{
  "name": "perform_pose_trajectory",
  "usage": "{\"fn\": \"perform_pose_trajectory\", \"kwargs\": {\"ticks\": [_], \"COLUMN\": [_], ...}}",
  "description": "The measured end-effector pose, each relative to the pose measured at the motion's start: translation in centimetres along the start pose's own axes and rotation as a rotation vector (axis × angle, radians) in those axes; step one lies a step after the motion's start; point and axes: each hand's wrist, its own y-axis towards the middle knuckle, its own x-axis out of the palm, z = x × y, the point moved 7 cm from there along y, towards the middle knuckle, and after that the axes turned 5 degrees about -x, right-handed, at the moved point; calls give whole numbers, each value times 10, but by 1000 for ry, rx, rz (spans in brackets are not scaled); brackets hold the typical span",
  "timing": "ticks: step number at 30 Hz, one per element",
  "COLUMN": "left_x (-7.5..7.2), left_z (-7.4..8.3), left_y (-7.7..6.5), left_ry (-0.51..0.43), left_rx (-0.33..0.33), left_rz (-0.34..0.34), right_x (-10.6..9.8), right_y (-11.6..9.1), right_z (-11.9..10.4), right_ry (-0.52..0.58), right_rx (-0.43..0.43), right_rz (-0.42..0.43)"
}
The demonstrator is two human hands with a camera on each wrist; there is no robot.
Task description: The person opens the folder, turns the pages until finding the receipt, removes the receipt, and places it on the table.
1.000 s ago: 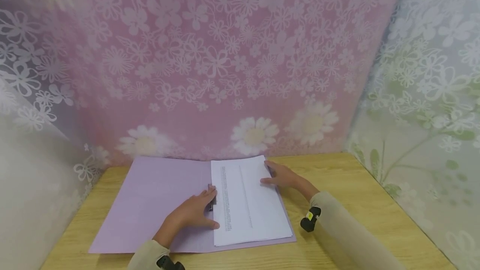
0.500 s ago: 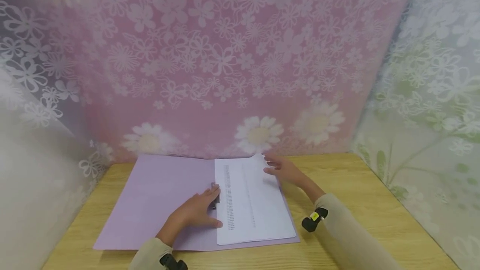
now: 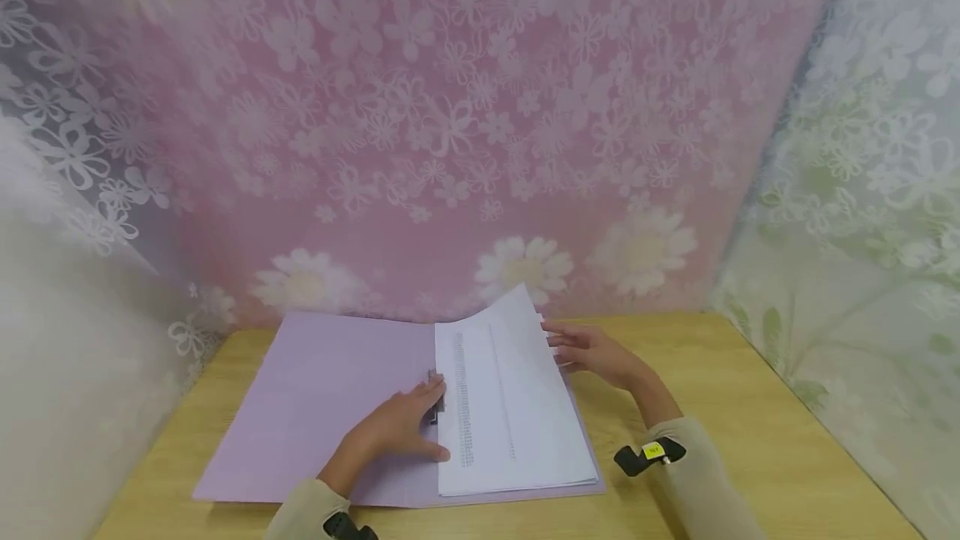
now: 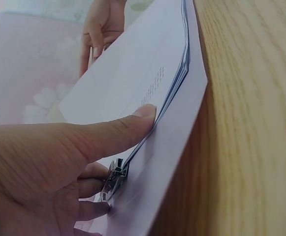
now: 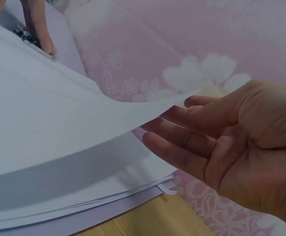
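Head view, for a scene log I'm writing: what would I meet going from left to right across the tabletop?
The purple folder's bare left cover, the left hand, the printed top sheet, the right hand.

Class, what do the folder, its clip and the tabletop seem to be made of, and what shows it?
Folder: probably card or plastic, matte lilac, with stiff, straight edges.
Clip: likely metal, shiny, with bright glints.
Tabletop: wood or wood-look laminate, fairly dull, with visible grain lines.
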Motion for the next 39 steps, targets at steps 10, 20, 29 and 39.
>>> {"fn": "perform_pose_trajectory", "kwargs": {"ticks": [10,20,29,39], "left_x": [-1,-1,2,0], "left_z": [2,1,-3,-6], "left_y": [-1,0,3,3], "left_ry": [6,28,-9,-74], "left_rx": [-8,-1,-7,-10], "left_rz": [17,21,26,-36], "right_x": [16,38,57,79], "right_y": [-5,-2,12,13], "right_z": [-7,-12,-16,-29], "right_ry": [29,72,21,-86], "right_rx": [-9,-26,-58,-122], "right_rz": [-135,-232,-287,-302]}}
